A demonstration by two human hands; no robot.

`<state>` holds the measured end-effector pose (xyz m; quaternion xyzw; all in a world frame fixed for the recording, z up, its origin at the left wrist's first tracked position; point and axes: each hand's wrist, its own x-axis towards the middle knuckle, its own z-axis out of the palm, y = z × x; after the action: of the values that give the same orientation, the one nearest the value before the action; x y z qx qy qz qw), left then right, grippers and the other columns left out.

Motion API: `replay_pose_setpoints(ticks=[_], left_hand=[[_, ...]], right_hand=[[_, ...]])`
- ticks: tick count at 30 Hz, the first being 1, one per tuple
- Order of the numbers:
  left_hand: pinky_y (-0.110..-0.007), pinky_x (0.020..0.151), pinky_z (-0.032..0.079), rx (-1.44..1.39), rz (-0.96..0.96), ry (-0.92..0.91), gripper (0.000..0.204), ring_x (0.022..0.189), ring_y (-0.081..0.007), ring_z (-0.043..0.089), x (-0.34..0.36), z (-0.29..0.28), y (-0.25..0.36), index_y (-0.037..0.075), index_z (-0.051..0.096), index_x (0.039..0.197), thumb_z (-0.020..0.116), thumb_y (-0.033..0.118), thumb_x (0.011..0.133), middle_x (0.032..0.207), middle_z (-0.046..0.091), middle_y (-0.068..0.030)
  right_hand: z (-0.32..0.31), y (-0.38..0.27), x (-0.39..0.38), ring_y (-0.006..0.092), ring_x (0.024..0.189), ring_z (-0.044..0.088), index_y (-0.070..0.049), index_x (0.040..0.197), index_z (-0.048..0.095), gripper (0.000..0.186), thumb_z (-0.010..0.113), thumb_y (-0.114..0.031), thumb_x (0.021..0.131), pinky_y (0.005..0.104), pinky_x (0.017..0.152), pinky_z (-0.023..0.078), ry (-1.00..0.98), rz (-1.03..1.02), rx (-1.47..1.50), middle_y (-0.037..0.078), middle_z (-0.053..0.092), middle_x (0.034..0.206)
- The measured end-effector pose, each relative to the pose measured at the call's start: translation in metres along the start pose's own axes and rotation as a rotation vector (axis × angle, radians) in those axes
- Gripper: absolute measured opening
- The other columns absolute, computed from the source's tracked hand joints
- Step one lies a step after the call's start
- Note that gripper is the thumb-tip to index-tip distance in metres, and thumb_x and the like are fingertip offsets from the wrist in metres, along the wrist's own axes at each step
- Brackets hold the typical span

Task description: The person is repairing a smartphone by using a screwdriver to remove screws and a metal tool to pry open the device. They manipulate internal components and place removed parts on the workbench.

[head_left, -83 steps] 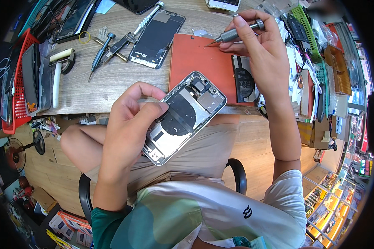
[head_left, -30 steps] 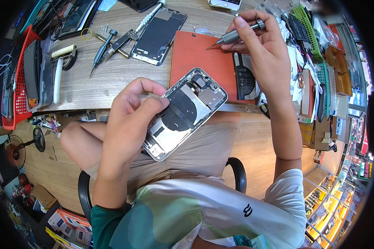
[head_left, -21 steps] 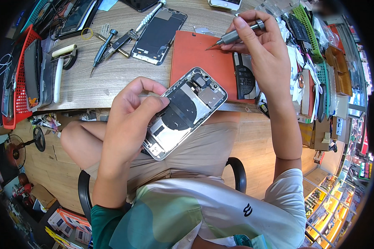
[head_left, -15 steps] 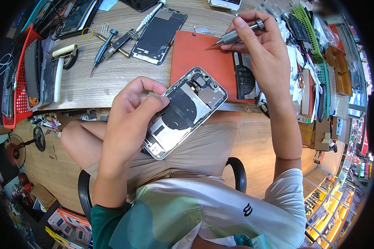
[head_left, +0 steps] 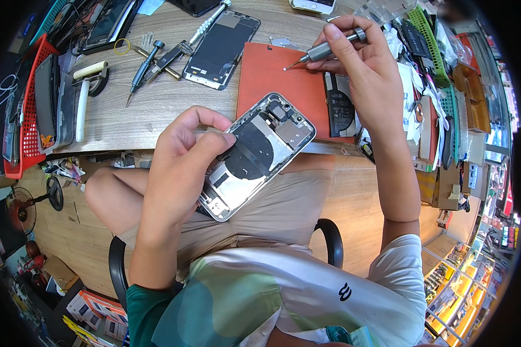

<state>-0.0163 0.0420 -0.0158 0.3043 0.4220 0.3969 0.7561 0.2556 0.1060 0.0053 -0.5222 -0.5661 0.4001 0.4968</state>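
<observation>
My left hand (head_left: 182, 162) grips an opened silver phone housing (head_left: 252, 147) above my lap, tilted with its black-and-white inside facing up and my thumb along its left edge. My right hand (head_left: 364, 78) is closed around a grey screwdriver (head_left: 324, 51). Its thin tip points down at a tiny speck, probably metal, on the red mat (head_left: 272, 89); whether it touches cannot be told. A black phone battery (head_left: 339, 104) lies on the mat beside that hand. A detached screen panel (head_left: 220, 49) lies back-up to the left of the mat.
On the wooden desk (head_left: 133, 127) lie crossed tools (head_left: 165, 66) and a white-handled roller (head_left: 81, 110). A red basket (head_left: 29, 133) is at the left; a green basket (head_left: 428, 43), papers and parts crowd the right. A chair armrest (head_left: 330, 243) and fan (head_left: 20, 211) are below.
My left hand and the phone housing have shifted slightly upward since the oldest frame. My right hand and screwdriver have moved very little, the tip staying over the mat.
</observation>
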Motion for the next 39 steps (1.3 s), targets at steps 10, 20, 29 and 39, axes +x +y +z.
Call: replay_pose_setpoints(ticks=[10,20,29,39], left_hand=[[-0.024,0.061,0.058,-0.016,0.0,-0.003,0.014,0.072,-0.0116,0.073,0.0,0.0,0.0,-0.002,0.059,0.112,0.063,0.0,0.099,0.09,0.077,-0.0131],[-0.025,0.072,0.059,-0.008,-0.029,0.023,0.011,0.079,-0.0102,0.071,0.001,-0.004,-0.007,0.0,0.062,0.108,0.063,0.004,0.098,0.093,0.075,-0.0097],[-0.024,0.078,0.058,-0.064,-0.103,-0.073,0.007,0.084,-0.0098,0.071,0.003,-0.009,-0.007,0.002,0.066,0.103,0.066,0.007,0.098,0.094,0.073,-0.0054],[-0.026,0.072,0.059,-0.073,-0.154,-0.113,0.017,0.078,-0.0106,0.07,0.013,-0.007,0.004,-0.001,0.072,0.102,0.065,0.013,0.098,0.09,0.073,-0.0064]], right_hand=[[-0.002,0.0,-0.001,0.022,0.09,0.078,0.001,0.131,0.055,0.032,0.063,-0.023,0.111,0.0318,0.084,0.065,0.025,-0.004,-0.007,0.014,0.072,0.111],[-0.044,-0.024,-0.004,0.0309,0.092,0.074,0.007,0.137,0.051,0.029,0.047,-0.009,0.114,0.0404,0.089,0.06,0.188,-0.303,0.137,0.02,0.069,0.104],[-0.028,-0.049,-0.083,0.015,0.064,0.06,-0.001,0.119,0.075,0.035,0.082,-0.013,0.086,0.0305,0.056,0.048,-0.286,-0.703,-0.736,0.006,0.071,0.092],[-0.002,-0.025,-0.11,0.0186,0.065,0.064,-0.011,0.113,0.078,0.048,0.097,-0.01,0.07,0.0324,0.053,0.049,-0.182,-0.824,-0.928,0.001,0.064,0.079]])
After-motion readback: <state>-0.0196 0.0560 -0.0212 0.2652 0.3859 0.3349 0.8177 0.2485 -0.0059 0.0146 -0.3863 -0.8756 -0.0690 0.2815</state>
